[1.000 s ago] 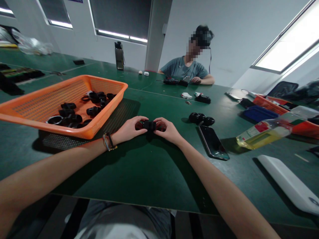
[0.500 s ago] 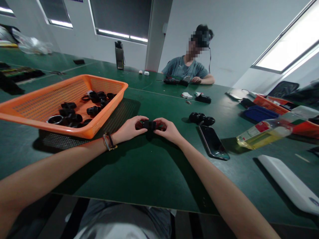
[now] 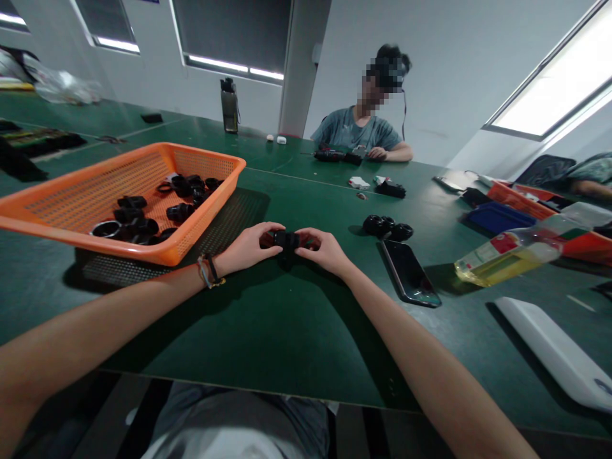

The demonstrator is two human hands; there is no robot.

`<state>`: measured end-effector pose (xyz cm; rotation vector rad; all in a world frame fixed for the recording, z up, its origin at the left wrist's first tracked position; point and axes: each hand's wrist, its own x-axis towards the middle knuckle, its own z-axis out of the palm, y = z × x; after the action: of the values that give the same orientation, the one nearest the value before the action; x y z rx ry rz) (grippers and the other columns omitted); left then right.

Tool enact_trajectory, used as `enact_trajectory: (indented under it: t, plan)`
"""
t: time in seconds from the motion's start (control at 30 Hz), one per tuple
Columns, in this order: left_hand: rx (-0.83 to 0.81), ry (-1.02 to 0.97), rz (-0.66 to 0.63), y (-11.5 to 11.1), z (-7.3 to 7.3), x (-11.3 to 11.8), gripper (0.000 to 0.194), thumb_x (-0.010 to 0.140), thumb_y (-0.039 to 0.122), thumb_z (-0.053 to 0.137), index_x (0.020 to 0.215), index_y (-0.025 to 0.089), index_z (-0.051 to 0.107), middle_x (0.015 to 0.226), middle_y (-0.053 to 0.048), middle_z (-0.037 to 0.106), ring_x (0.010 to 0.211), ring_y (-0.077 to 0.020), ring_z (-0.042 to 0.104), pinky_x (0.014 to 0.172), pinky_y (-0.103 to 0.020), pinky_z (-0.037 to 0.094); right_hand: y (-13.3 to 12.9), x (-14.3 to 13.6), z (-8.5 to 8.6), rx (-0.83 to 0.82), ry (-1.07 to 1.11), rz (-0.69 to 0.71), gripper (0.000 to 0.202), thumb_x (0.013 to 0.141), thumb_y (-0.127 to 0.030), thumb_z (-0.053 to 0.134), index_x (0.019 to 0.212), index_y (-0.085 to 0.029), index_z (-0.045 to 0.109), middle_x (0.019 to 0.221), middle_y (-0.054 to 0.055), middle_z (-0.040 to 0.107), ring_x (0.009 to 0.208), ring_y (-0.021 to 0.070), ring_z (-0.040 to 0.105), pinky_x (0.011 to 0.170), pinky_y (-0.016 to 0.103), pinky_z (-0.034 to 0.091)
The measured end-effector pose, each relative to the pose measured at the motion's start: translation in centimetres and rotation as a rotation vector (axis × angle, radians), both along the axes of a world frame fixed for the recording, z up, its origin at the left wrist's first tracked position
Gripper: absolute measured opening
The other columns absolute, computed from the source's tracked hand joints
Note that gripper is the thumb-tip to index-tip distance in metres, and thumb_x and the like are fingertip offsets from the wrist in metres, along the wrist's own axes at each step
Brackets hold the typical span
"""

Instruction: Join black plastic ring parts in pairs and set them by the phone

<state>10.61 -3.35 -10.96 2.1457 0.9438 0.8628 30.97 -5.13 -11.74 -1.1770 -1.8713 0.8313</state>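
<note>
Between my two hands is a small black plastic fitting (image 3: 287, 240), held just above or on the green table; the gap beneath it is hard to judge. My left hand (image 3: 253, 245) closes on its left end with thumb and fingers. On the other end, my right hand (image 3: 324, 250) grips it the same way. The fingers hide both ends of the fitting. Left of my hands stands an orange mesh basket (image 3: 174, 252) with several similar black fittings (image 3: 136, 223) inside. A short row of black round parts (image 3: 387, 226) lies to the right of my right hand.
A phone (image 3: 412, 274) lies right of my right forearm. Beyond it are a bottle of yellow liquid (image 3: 507, 258) on its side and a long white case (image 3: 554, 350). Across the table (image 3: 282, 331) sits a person (image 3: 356, 131) near a power drill (image 3: 329, 155). A dark bottle (image 3: 229, 107) stands behind.
Both hands and the black fitting stay almost still. At the far right edge, another person's arm and sleeve have come further into view.
</note>
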Motion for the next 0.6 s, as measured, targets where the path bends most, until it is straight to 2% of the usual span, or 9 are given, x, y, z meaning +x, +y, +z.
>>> enact_trajectory:
  t: [0.33,0.6]
  plan:
    - [-0.022,-0.012,-0.005,0.12,-0.17,0.02,0.041,0.071,0.024,0.060,0.110,0.013,0.053,0.097,-0.007,0.063,0.079,-0.0164,0.061,0.074,-0.032,0.051,0.20,0.10,-0.23,-0.027,0.005,0.005,0.030,0.067,-0.027,0.062,0.095,-0.016,0.063,0.084,0.004,0.068,0.072,0.0148,0.060,0.061,0.027,0.044]
    - [-0.031,-0.011,-0.003,0.17,-0.14,0.04,0.041,0.071,0.026,0.060,0.109,0.014,0.053,0.097,-0.007,0.063,0.080,-0.0165,0.061,0.073,-0.031,0.050,-0.07,0.08,-0.20,-0.004,0.058,0.019,0.032,0.068,-0.025,0.063,0.099,-0.021,0.057,0.080,-0.001,0.064,0.072,0.0132,0.060,0.063,0.025,0.044]
